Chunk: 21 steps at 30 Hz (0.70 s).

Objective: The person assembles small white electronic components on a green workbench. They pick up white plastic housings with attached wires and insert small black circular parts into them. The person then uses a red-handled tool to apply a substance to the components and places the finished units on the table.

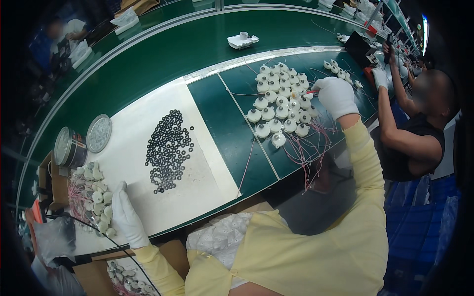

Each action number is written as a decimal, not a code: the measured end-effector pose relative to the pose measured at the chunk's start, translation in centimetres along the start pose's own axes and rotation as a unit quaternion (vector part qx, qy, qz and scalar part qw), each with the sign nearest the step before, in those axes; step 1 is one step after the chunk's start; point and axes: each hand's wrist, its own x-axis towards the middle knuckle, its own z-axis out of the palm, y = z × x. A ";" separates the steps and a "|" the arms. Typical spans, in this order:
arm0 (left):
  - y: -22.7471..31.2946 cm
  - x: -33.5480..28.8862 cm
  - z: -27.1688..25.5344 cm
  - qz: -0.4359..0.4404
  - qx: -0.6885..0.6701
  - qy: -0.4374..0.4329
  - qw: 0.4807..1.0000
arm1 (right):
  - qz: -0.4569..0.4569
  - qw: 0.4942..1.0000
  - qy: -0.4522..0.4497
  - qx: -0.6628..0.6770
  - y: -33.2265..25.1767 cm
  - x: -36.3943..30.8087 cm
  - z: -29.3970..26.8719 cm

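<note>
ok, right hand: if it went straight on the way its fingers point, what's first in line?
The slim red thing in the right hand would lead, likely into the near edge of the round white parts to its left. Depth's unclear; it might pass over them.

The right arm (366, 163) stretches forward, its gloved right hand (337, 97) curled. The left hand (127, 217) is flat, fingers (120, 198) extended.

Dozens of motors (282, 101) and over 100 rings (167, 142) show.
</note>
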 end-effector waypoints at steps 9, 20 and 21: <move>0.2 0.0 0.0 -0.003 0.007 -0.002 1.000 | 0.002 1.000 0.029 0.006 0.8 -0.2 0.0; -0.2 -0.1 0.0 -0.006 -0.007 0.001 1.000 | -0.002 1.000 0.023 0.000 1.3 -0.1 0.3; -0.2 -0.1 0.1 -0.010 -0.015 0.003 1.000 | 0.003 1.000 0.023 0.001 1.3 -0.1 0.2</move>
